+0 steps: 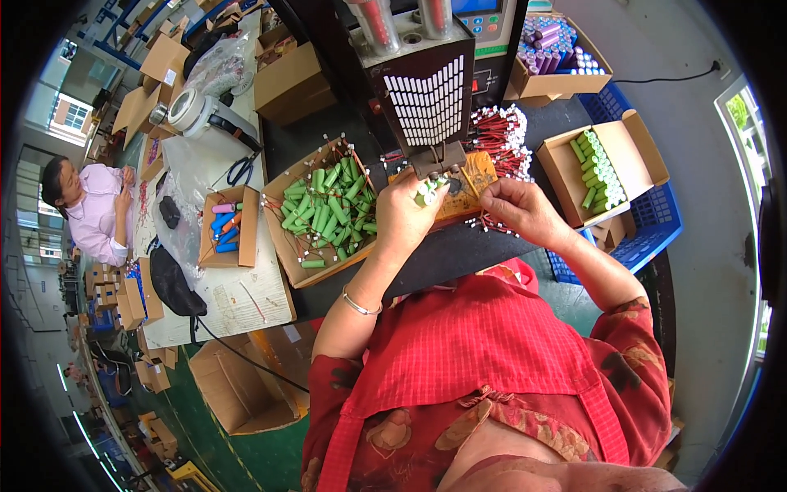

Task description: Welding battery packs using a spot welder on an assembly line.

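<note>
My left hand [405,215] is closed around a green cylindrical battery cell [427,195], its pale end turned up right under the tip of a spot welder [426,107]. Beside it, my right hand [525,210] pinches with thumb and fingertips at the edge of a worn orange block [482,170]; whatever is between those fingertips is too small to name. Behind that hand lies a heap of red and black wire leads [502,131] with white plugs. Left of my left hand stands an open carton [284,264] full of green cells with leads attached.
At right, a carton with rows of green cells [597,174] rests on a blue basket [648,234]. Purple and blue cells fill a box [566,84] at the back. Scissors [241,170] and a small box [246,254] lie on the left table, where another person [94,201] sits.
</note>
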Action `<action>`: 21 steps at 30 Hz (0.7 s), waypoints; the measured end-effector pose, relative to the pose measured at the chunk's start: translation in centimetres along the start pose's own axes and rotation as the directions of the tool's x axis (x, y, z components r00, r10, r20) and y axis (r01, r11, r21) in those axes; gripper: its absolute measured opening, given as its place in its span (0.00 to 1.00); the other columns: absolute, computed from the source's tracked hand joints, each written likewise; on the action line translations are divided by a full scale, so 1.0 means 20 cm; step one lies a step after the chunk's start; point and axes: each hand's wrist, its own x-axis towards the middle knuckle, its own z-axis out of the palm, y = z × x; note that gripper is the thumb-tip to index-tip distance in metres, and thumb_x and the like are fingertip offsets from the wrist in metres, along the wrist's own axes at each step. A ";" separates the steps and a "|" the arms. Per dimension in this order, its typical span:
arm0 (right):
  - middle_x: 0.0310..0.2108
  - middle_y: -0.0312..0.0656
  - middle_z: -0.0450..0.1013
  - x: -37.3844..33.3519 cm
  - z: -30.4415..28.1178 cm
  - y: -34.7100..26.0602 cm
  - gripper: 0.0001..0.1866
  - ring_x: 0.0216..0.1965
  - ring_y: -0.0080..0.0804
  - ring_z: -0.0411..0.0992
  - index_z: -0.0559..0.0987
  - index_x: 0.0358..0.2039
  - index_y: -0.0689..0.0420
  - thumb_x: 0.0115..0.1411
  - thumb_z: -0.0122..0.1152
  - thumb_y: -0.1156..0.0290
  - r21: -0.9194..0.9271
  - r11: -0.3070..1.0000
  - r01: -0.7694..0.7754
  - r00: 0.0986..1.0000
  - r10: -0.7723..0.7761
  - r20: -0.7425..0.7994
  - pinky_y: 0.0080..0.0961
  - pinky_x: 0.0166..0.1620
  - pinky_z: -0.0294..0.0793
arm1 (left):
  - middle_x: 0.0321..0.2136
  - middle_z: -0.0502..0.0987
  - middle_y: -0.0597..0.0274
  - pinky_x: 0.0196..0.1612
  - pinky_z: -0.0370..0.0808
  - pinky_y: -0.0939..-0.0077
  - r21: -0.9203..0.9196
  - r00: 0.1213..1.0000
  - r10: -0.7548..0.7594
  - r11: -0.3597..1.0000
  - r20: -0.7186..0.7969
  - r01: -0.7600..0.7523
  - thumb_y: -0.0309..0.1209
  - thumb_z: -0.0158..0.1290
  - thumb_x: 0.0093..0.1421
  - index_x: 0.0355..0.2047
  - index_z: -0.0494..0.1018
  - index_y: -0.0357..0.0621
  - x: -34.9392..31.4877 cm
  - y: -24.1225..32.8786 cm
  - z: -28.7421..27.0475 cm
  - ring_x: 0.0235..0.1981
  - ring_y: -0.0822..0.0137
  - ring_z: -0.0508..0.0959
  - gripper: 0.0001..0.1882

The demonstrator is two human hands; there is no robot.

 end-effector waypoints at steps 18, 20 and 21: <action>0.17 0.35 0.69 -0.13 0.05 0.06 0.05 0.16 0.18 0.65 0.73 0.26 0.61 0.57 0.54 0.73 0.022 0.999 0.024 0.991 -0.021 -0.130 0.13 0.18 0.63 | 0.22 0.73 0.67 0.18 0.65 0.88 -0.727 0.767 -0.377 0.277 0.518 0.628 0.28 0.64 0.42 0.34 0.72 0.41 -0.16 0.11 -0.19 0.19 0.79 0.71 0.19; 0.17 0.35 0.68 -0.06 0.09 0.00 0.08 0.16 0.17 0.64 0.73 0.24 0.62 0.58 0.53 0.72 0.041 0.997 0.058 0.995 -0.054 -0.084 0.13 0.18 0.60 | 0.22 0.73 0.65 0.19 0.66 0.88 -0.683 0.749 -0.496 0.358 0.438 0.637 0.29 0.64 0.43 0.35 0.70 0.40 -0.14 0.08 -0.20 0.20 0.78 0.72 0.19; 0.17 0.34 0.69 -0.03 0.08 -0.01 0.07 0.16 0.16 0.64 0.74 0.25 0.61 0.57 0.54 0.72 0.032 0.998 0.055 0.995 -0.052 -0.080 0.13 0.19 0.61 | 0.23 0.74 0.66 0.21 0.68 0.88 -0.602 0.772 -0.517 0.501 0.368 0.622 0.29 0.62 0.45 0.36 0.70 0.38 -0.13 0.11 -0.23 0.20 0.79 0.72 0.18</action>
